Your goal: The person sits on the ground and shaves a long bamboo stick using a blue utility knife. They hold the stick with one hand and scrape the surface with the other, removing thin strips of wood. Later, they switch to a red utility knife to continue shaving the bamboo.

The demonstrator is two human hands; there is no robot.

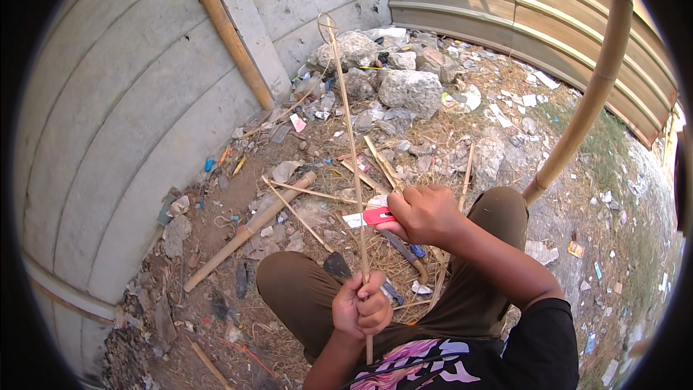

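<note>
My left hand [362, 308] is closed round the lower part of a long, thin bamboo strip [349, 126]. The strip rises away from me, and a thin loop [327, 27] shows at its far end. In my right hand [427, 214] is a red box cutter [378, 216], its pale blade pointing left. The cutter crosses the strip a little above my left hand; whether the edge bites into it, I cannot tell. Below the cutter, between my knees, lies a curved-handled tool [408, 256], partly hidden by the hand and strip.
A thick bamboo pole [249, 231] lies on the littered ground to the left, with split bamboo pieces [382, 162] ahead. Large rocks [410, 92] sit by the grey panel wall [137, 94]. An upright bamboo pole [583, 112] stands at right, before a ribbed metal fence [462, 3].
</note>
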